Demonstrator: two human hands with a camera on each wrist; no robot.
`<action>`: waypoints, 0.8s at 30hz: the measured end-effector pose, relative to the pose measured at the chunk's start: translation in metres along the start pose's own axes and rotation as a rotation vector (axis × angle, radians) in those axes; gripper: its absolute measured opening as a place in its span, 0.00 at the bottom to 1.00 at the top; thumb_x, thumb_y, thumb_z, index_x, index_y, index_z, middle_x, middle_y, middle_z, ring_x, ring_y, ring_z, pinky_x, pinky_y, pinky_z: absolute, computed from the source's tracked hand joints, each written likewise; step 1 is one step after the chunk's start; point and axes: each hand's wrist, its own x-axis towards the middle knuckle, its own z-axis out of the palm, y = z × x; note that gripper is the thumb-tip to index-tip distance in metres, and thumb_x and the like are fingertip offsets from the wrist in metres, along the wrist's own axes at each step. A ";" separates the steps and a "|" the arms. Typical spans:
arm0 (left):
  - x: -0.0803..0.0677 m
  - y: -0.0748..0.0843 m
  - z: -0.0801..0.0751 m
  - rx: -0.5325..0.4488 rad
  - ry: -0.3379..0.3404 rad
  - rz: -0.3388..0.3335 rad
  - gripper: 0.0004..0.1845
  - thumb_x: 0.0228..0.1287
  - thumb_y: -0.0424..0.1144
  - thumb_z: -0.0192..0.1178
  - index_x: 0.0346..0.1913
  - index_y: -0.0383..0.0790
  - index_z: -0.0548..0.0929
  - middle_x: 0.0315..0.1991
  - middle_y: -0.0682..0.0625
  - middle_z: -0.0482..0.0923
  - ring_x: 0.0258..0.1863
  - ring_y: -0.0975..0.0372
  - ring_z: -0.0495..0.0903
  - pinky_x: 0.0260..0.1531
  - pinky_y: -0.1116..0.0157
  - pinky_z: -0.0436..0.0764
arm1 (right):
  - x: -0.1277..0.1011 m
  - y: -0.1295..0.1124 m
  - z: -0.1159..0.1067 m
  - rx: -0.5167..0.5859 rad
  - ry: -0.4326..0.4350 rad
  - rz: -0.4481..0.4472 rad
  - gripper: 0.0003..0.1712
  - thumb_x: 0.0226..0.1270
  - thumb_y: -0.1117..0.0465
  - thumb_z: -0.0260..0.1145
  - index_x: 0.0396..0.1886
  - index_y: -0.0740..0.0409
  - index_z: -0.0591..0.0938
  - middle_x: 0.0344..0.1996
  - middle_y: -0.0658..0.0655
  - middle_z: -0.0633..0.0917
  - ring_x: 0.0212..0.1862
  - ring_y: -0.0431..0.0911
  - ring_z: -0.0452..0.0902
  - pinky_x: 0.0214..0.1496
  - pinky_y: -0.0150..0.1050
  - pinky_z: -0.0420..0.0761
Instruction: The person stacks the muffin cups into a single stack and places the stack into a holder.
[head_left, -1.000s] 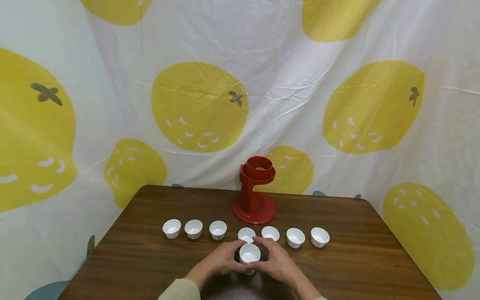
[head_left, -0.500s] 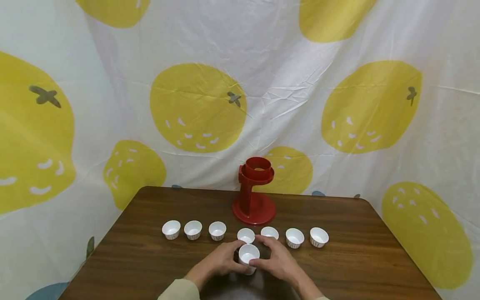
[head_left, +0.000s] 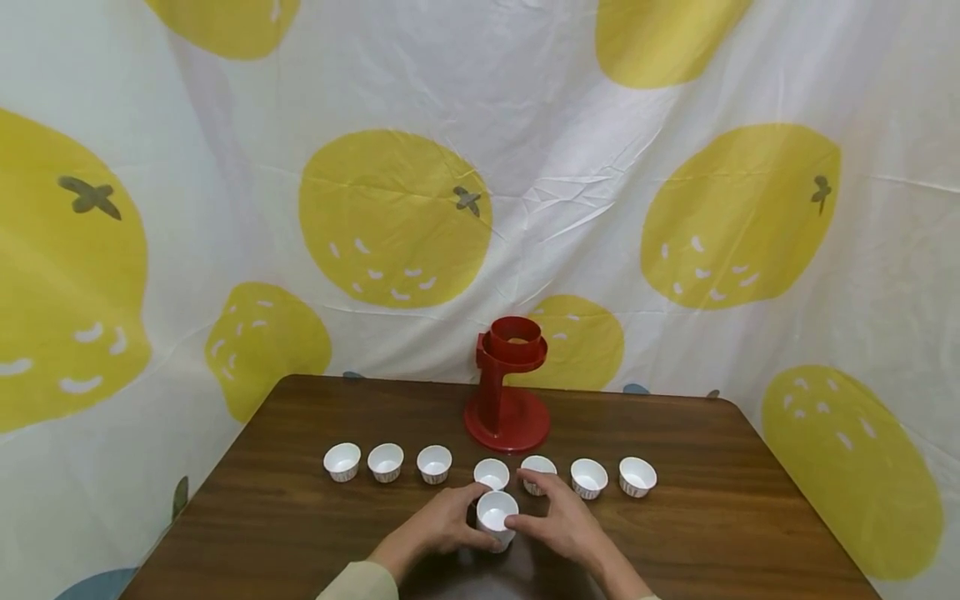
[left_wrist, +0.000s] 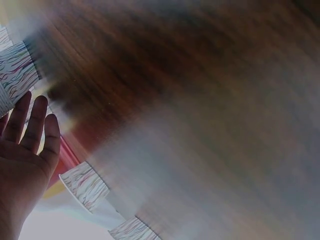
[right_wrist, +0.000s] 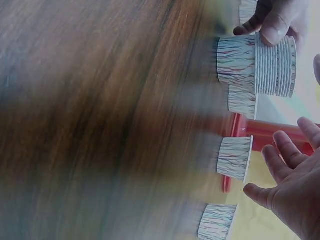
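At the far left, a white cloth [head_left: 187, 208] printed with large yellow lemons hangs behind the brown wood-grain worktop [head_left: 720, 500], showing beyond its left, far and right edges. Inward from the worktop's left edge, three white cups begin a row across its middle: the first cup [head_left: 342, 462], the second cup [head_left: 386, 463] and the third cup [head_left: 434, 465], each upright and apart from its neighbour. Nearer than these, a pale sleeve [head_left: 360, 581] leads to the left hand [head_left: 446, 521], whose thumb and fingers are clamped on the left side of a stack of white cups [head_left: 497, 510]. The stack stands upright, nearer than the row, between the two hands; its sides carry thin coloured streaks below many layered rims. Just behind it sits the fourth cup [head_left: 491, 473], and behind that, near the middle of the worktop's far edge, a red stand [head_left: 491, 400] with a round base and a ring-shaped top. The fifth cup [head_left: 538, 467] is partly covered by the right hand [head_left: 562, 521], whose fingers are spread apart, its thumb tip close beside the stack's right side. Further along, toward the right edge, are the sixth cup [head_left: 588, 479] and the seventh cup [head_left: 637, 477].
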 end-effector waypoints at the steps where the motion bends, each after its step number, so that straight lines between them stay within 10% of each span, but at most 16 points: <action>1: 0.000 -0.001 0.001 0.000 0.000 0.003 0.30 0.44 0.49 0.80 0.52 0.47 0.80 0.38 0.61 0.81 0.38 0.67 0.78 0.42 0.65 0.76 | 0.000 0.000 0.000 0.000 0.003 0.003 0.41 0.52 0.47 0.79 0.64 0.59 0.77 0.61 0.61 0.78 0.65 0.59 0.70 0.65 0.59 0.66; 24: 0.001 -0.004 0.001 0.014 0.007 0.005 0.32 0.44 0.51 0.80 0.53 0.47 0.80 0.40 0.62 0.81 0.40 0.69 0.77 0.46 0.64 0.76 | 0.003 0.007 -0.017 0.026 0.102 0.102 0.42 0.51 0.49 0.80 0.64 0.60 0.77 0.60 0.59 0.79 0.64 0.57 0.71 0.66 0.57 0.67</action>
